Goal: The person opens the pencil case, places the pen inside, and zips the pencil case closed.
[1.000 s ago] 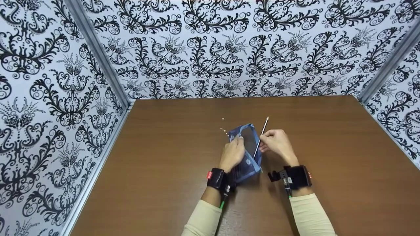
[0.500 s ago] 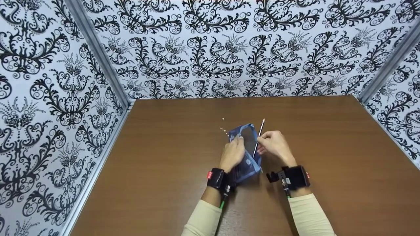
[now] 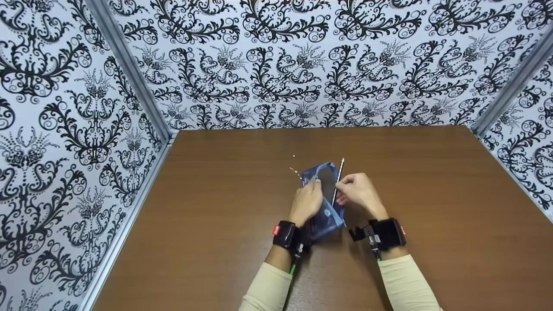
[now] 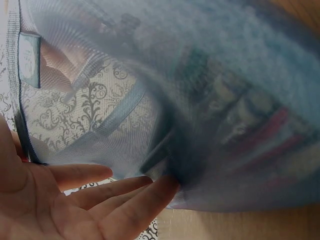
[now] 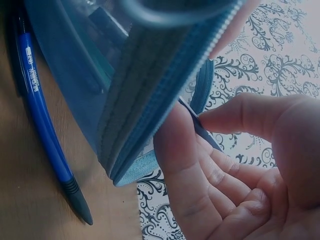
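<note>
In the head view my left hand [image 3: 306,201] grips the near rim of a blue mesh zip pouch [image 3: 322,229]. The pouch's mouth gapes toward my right hand [image 3: 358,190]. Between thumb and fingertips, that hand pinches a slim black-and-white striped pencil [image 3: 340,170]. One end of the pencil points up and away, while the lower end goes into the pouch's mouth. Through the mesh [image 4: 225,50] in the left wrist view, several coloured items show blurred inside. The right wrist view has the zip edge [image 5: 185,75] right beside the pinching fingers; only a short dark piece of the pencil shows there.
A blue pen [image 5: 47,120] with a dark tip lies on the wooden table by the pouch, in the right wrist view. Small white specks [image 3: 296,171] dot the table [image 3: 216,207] beyond the pouch. Patterned walls [image 3: 276,65] stand behind and at the sides.
My right hand has moved left with the pencil, toward the pouch. The pencil's upper end has shifted left and slightly down. My left hand and the pouch have stayed in place.
</note>
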Motion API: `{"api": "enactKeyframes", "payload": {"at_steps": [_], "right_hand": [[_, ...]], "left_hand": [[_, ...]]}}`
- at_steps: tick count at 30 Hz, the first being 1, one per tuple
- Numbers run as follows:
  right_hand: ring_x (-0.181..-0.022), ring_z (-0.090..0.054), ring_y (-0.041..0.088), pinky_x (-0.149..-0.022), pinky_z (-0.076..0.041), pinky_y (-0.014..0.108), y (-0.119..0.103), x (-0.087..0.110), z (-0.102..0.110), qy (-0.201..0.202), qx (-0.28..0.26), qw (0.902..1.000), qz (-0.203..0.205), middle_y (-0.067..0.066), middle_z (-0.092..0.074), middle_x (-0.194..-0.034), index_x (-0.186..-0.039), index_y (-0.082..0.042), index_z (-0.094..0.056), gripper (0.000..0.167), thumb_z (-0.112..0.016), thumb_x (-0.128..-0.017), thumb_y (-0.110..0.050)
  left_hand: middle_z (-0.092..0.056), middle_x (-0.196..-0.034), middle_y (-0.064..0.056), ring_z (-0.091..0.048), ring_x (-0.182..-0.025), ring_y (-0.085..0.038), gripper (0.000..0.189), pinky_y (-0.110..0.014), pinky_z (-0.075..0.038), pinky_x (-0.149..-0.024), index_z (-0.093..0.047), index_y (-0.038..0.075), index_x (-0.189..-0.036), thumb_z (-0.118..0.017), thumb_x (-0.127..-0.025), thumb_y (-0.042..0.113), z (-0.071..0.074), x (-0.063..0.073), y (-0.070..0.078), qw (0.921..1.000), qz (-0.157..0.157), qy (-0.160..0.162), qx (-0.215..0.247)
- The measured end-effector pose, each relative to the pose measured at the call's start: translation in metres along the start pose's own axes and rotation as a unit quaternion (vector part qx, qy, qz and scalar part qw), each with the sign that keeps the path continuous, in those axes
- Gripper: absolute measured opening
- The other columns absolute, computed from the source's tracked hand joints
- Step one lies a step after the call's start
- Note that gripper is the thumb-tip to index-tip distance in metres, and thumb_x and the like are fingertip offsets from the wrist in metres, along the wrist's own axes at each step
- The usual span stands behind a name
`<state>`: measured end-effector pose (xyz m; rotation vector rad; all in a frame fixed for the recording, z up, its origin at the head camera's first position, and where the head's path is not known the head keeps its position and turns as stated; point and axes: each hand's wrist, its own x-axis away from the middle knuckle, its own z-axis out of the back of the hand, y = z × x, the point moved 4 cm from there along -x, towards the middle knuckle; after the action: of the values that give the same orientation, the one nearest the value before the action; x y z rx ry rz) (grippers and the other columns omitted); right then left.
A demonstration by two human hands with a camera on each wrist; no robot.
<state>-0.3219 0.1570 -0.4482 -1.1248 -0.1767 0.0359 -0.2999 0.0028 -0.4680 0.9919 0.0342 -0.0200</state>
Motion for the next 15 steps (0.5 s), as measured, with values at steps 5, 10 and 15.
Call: {"api": "enactKeyframes", "payload": {"at_steps": [5,10,15], "right_hand": [[-0.053,-0.066,0.013,-0.055,-0.059,0.03,0.0002,-0.0001,-0.0017,-0.007,-0.002,1.0,-0.001,0.009,-0.067,-0.066,-0.094,0.014,-0.066,0.021,-0.055,-0.091,-0.005],[-0.054,-0.067,0.014,-0.055,-0.059,0.03,-0.0006,0.0001,-0.0028,-0.012,0.0,0.9999,0.0,0.01,-0.067,-0.067,-0.098,0.015,-0.066,0.023,-0.055,-0.092,-0.004],[-0.054,-0.067,0.014,-0.055,-0.059,0.029,-0.0007,0.0006,-0.0031,-0.015,0.007,0.9998,0.004,0.009,-0.067,-0.067,-0.1,0.016,-0.066,0.024,-0.055,-0.091,-0.004]], "left_hand": [[-0.058,-0.139,-0.015,-0.055,-0.128,-0.037,0.05,-0.049,-0.042,-0.108,-0.049,0.014,-0.147,-0.029,-0.106,0.033,-0.0001,-0.0004,0.0,1.0,0.001,0.003,-0.004],[-0.057,-0.141,-0.015,-0.053,-0.129,-0.037,0.05,-0.048,-0.041,-0.109,-0.048,0.014,-0.148,-0.029,-0.106,0.034,0.0004,0.0,0.0002,1.0,0.009,-0.003,0.002],[-0.055,-0.142,-0.014,-0.052,-0.131,-0.036,0.051,-0.047,-0.04,-0.11,-0.046,0.014,-0.149,-0.029,-0.106,0.035,0.0006,0.0003,0.0008,0.9999,0.01,-0.006,0.009]]}}
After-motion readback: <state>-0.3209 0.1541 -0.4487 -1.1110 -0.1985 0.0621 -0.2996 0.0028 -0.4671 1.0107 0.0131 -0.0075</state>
